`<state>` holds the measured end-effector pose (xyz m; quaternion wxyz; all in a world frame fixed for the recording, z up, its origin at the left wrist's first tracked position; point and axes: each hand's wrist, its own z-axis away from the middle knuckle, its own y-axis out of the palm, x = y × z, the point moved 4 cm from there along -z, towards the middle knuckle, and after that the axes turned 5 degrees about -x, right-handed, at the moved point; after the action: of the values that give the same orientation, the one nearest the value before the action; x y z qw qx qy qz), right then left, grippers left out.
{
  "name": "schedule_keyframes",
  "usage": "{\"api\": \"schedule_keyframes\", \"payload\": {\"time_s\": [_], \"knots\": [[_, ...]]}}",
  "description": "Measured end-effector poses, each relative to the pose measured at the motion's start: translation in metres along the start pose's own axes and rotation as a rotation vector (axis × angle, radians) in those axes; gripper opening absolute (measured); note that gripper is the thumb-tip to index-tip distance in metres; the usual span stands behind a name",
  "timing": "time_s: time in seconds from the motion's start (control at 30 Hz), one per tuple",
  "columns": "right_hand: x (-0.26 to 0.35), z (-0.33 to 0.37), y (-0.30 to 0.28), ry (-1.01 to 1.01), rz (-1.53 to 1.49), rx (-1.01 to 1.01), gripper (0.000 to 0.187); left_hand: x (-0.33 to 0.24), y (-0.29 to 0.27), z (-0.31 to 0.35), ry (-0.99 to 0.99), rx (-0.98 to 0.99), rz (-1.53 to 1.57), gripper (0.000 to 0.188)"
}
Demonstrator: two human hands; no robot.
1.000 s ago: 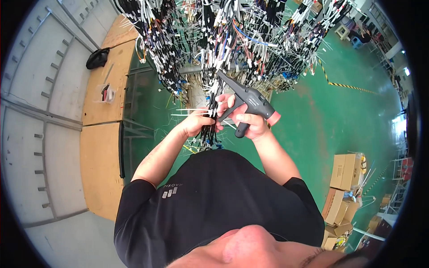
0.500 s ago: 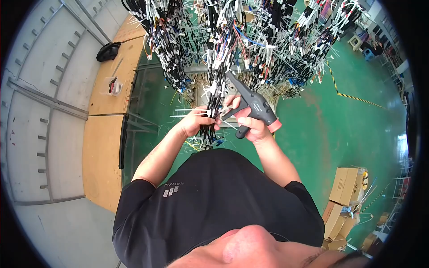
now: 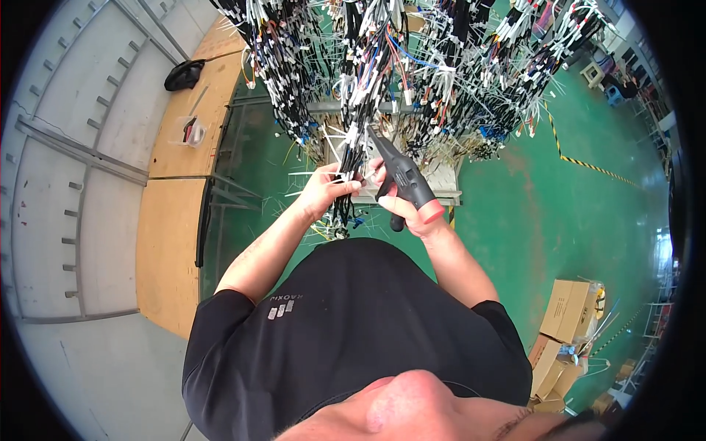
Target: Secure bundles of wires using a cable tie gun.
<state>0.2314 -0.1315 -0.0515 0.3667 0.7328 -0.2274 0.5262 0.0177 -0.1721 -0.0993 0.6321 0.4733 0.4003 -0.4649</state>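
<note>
My left hand (image 3: 322, 194) is closed on a hanging wire harness (image 3: 355, 156), a bundle of mostly black wires with white connectors and tags. Thin white cable ties stick out from the bundle beside my fingers. In my right hand (image 3: 413, 216) is a dark grey cable tie gun (image 3: 406, 175) with a red rear end; its narrow nose points up and left, close to the harness. Fingertips of the right hand also reach toward the bundle; whether they touch it I cannot tell.
More wire harnesses (image 3: 294, 81) hang in thick clusters ahead. A wooden bench (image 3: 168, 253) along the left carries a clear plastic box (image 3: 188, 132) and a black bag-like thing (image 3: 184, 75). Cardboard boxes (image 3: 565, 309) stand at the right on the green floor (image 3: 507, 220).
The tie gun has tilted steeper and shifted slightly left, with its nose nearer the harness. My left hand stays on the harness, a little higher in view.
</note>
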Motion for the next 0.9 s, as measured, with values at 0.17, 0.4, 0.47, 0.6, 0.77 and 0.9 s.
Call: {"api": "schedule_keyframes", "payload": {"time_s": [0.17, 0.4, 0.47, 0.6, 0.77, 0.9], "knots": [[0.008, -0.010, 0.000, -0.053, 0.102, 0.162, 0.061, -0.012, 0.001, 0.007, 0.067, 0.005, -0.040, 0.021], [-0.005, -0.014, -0.003, -0.087, 0.344, 0.180, 0.066, -0.019, -0.009, 0.007, 0.032, 0.052, -0.004, 0.018], [-0.004, -0.015, 0.005, -0.075, 0.060, 0.200, 0.052, -0.022, -0.009, 0.009, 0.052, 0.045, -0.012, 0.016], [-0.002, -0.004, 0.007, -0.024, -0.172, 0.145, 0.043, -0.026, -0.009, 0.011, 0.062, -0.028, -0.143, 0.013], [0.004, 0.009, -0.016, -0.131, 0.138, 0.097, 0.045, -0.024, -0.024, 0.010, 0.059, 0.011, 0.017, 0.013], [0.014, 0.021, -0.046, -0.211, 0.534, 0.047, 0.043, -0.031, -0.031, 0.011, 0.008, 0.000, 0.035, 0.014]]}}
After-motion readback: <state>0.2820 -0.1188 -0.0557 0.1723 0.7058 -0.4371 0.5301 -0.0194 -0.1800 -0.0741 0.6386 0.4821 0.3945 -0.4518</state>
